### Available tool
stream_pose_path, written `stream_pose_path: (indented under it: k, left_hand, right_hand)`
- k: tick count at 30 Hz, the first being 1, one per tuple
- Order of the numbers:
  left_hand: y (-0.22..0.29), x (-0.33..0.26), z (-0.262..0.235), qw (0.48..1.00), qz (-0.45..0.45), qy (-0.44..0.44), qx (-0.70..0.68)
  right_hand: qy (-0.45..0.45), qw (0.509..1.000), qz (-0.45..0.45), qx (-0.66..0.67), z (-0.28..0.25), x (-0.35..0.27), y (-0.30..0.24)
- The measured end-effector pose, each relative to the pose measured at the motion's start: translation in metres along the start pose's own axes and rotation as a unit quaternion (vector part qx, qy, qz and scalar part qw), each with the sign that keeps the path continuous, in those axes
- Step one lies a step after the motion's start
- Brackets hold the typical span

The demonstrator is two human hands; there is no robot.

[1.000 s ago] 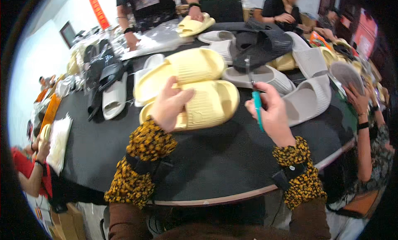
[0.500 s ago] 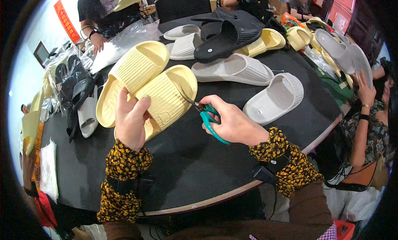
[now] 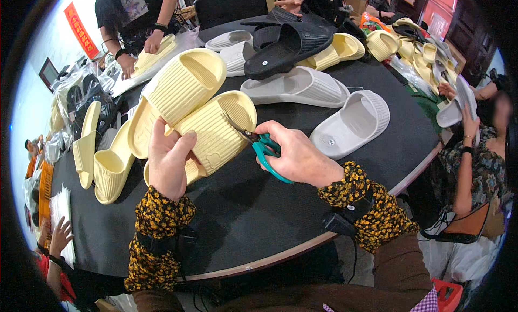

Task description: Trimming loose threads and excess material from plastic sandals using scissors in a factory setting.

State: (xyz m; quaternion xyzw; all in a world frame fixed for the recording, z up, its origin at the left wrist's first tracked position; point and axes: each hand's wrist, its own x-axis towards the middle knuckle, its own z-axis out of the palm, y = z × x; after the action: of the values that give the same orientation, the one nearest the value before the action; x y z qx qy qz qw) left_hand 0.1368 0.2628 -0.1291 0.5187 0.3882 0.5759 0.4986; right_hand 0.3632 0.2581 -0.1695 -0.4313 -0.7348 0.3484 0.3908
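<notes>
My left hand (image 3: pixel 170 163) grips a pair of pale yellow slide slippers, thumb pressed on the ribbed strap. The upper slipper (image 3: pixel 182 91) lies tilted behind the lower slipper (image 3: pixel 218 134), and both are held above the table. In my right hand (image 3: pixel 305 156) are small scissors (image 3: pixel 262 151) with teal handles. Their dark curved blades touch or lie just over the right edge of the lower slipper's strap; whether they cut anything is too small to see. Closest to my right hand on the table is a light grey slipper (image 3: pixel 353 126).
Black slippers (image 3: pixel 280 50), another grey slipper (image 3: pixel 297 85) and yellow ones lie across the back of the dark table (image 3: pixel 237 225). Left stand two yellow slippers (image 3: pixel 114 163) and bagged slippers. Co-workers surround the table; one at right holds grey slippers (image 3: pixel 458 104).
Two yellow slippers now lie at the table's left, where a co-worker's arm held one. The far co-worker has lowered a yellow slipper onto plastic. The right co-worker's grey slippers moved. My hands barely shifted.
</notes>
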Motion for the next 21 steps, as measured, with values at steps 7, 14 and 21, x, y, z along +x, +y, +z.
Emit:
stream_pose_path:
  k: [7,14,21]
  left_hand:
    - [-0.003,-0.003,0.000,1.000,-0.013,-0.015,0.007]
    - [-0.001,-0.007,0.004,0.997,-0.034,-0.063,0.011]
    - [-0.005,-0.010,0.008,0.994,-0.036,-0.083,0.059]
  right_hand:
    - [0.016,0.999,-0.033,0.000,0.000,0.000,-0.003]
    - [0.072,0.997,-0.027,-0.022,-0.005,0.002,-0.011]
    - [0.047,0.998,0.019,-0.026,-0.008,0.002,-0.012]
